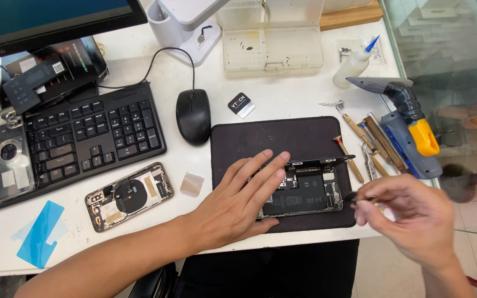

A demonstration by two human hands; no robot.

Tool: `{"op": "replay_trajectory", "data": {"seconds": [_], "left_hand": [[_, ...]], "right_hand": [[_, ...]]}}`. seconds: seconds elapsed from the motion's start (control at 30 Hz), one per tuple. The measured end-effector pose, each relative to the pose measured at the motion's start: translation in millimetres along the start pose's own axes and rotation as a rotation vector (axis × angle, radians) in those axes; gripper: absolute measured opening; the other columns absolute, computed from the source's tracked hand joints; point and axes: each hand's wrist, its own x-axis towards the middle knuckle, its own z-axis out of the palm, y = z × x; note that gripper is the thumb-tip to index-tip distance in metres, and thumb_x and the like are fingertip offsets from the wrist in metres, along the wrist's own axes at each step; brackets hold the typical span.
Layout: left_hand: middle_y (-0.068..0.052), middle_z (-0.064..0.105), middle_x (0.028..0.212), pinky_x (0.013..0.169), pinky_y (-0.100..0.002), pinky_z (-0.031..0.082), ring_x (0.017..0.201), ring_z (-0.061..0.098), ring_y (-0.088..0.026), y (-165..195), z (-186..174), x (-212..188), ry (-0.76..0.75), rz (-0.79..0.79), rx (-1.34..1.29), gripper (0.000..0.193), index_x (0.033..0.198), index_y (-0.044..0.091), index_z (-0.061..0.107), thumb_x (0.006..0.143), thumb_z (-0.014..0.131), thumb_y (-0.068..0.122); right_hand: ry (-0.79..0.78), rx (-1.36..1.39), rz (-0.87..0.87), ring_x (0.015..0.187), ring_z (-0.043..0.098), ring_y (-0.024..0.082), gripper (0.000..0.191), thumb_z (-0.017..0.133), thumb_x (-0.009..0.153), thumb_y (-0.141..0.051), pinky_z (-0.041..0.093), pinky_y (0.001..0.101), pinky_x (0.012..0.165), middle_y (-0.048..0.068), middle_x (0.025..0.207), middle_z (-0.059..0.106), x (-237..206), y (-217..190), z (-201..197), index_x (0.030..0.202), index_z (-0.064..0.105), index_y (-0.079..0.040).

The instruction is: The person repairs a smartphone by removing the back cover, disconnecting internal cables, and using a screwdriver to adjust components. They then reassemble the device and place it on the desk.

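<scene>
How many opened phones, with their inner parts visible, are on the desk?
2. One opened phone lies on the dark mat, under the left hand. The second phone body lies on the white desk, below the keyboard. Others may be hidden.

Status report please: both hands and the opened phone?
Left hand flat on opened phone, steadying. Right hand pinches small tool at phone's edge. Nothing blocking.

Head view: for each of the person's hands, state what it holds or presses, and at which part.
The left hand lies flat on the opened phone, pressing its left end. The right hand pinches a small dark tool by its end; its kind cannot be told.
</scene>
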Motion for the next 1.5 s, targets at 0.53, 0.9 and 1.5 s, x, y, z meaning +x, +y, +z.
{"op": "replay_trajectory", "data": {"seconds": [0.53, 0.9, 1.5], "left_hand": [[-0.028, 0.025, 0.167, 0.125, -0.060, 0.032, 0.157, 0.029, -0.044, -27, 14, -1, -0.029, -0.025, -0.002, 0.110, 0.160, -0.001, 0.017, 0.084, 0.089, 0.035], [-0.028, 0.026, 0.167, 0.126, -0.060, 0.030, 0.157, 0.029, -0.044, -34, 12, -2, -0.060, -0.037, 0.006, 0.105, 0.159, -0.001, 0.019, 0.087, 0.086, 0.038], [-0.026, 0.031, 0.164, 0.123, -0.058, 0.032, 0.154, 0.032, -0.040, -36, 12, 6, -0.094, -0.079, 0.057, 0.072, 0.139, -0.001, 0.050, 0.089, 0.081, 0.040]], "right_hand": [[0.102, -0.255, -0.031, 0.078, 0.069, 0.013, 0.031, 0.085, 0.069, 0.002, 0.057, 0.0237, 0.065, 0.010, 0.089, 0.071, -7, 27, 41, 0.099, 0.077, 0.003], [0.139, -0.454, -0.174, 0.077, 0.075, 0.018, 0.018, 0.074, 0.080, 0.002, 0.063, 0.0261, 0.066, 0.015, 0.092, 0.071, 2, 25, 42, 0.097, 0.070, 0.003], [-0.139, -1.048, -0.658, 0.061, 0.058, 0.015, 0.029, 0.070, 0.076, -0.008, 0.043, 0.0292, 0.051, 0.008, 0.089, 0.069, 59, 17, 82, 0.102, 0.080, 0.000]]}}
